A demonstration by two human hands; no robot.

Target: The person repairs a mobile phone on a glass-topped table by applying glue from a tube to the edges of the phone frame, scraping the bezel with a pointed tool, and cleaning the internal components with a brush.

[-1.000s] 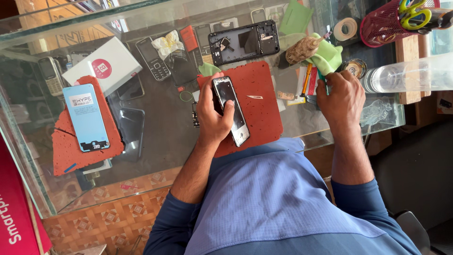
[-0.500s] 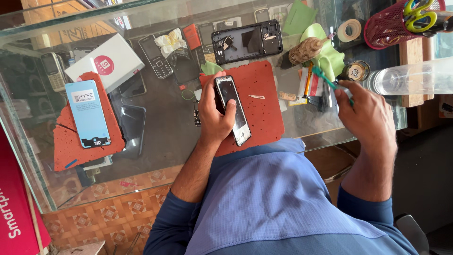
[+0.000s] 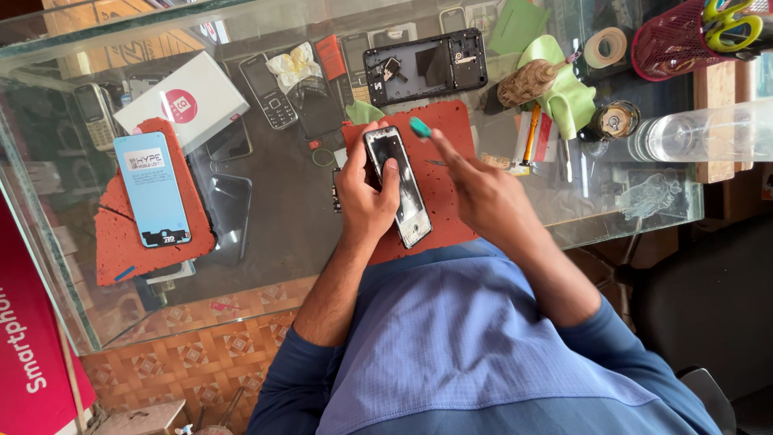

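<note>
My left hand (image 3: 364, 192) grips a dark smartphone (image 3: 400, 189) with a silver frame, thumb pressed on its screen, over a red rubber mat (image 3: 451, 129) on the glass counter (image 3: 298, 234). My right hand (image 3: 475, 193) pinches a small green-tipped tool (image 3: 420, 127), whose tip hovers just right of the phone's top end. An opened black phone chassis (image 3: 425, 64) lies beyond the mat.
A blue phone screen part (image 3: 151, 189) rests on a second red mat (image 3: 121, 242) at left, beside a white box (image 3: 181, 101) and keypad phones (image 3: 270, 90). A green cloth (image 3: 568, 97), brush, tape roll (image 3: 605, 47), clear bottle (image 3: 700, 133) and red basket with scissors (image 3: 729, 24) crowd the right.
My right hand left the cloth and tool area at the right and came leftward with the green-tipped tool to the phone. My left hand kept holding the phone.
</note>
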